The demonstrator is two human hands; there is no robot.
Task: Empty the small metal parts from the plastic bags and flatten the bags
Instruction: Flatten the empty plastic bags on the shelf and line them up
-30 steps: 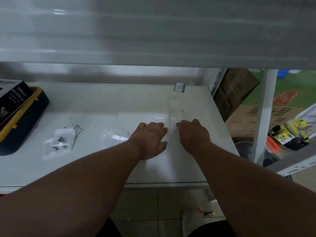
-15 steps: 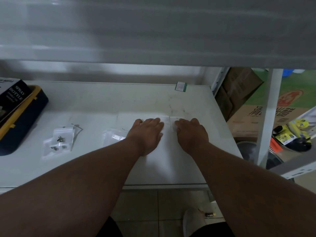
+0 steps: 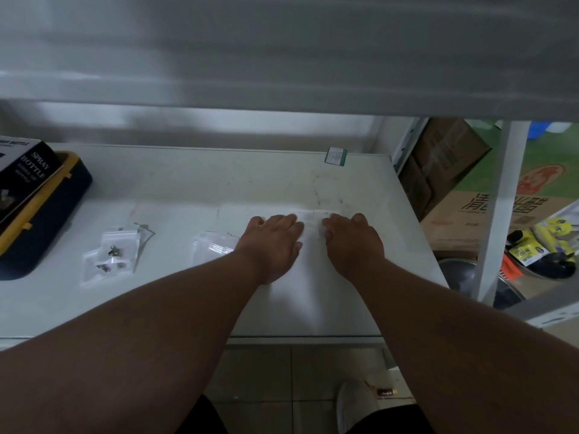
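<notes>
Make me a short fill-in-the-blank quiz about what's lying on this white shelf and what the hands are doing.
1. Both hands, left hand and right hand, press palms ____ on the shelf.
2. The bags with metal parts lie to the ____ of the left hand.
3. The box at the far left reads "Spray ____".
4. The empty bag by the left wrist is made of clear ____.

Missing words: down; left; Bottle; plastic
</notes>
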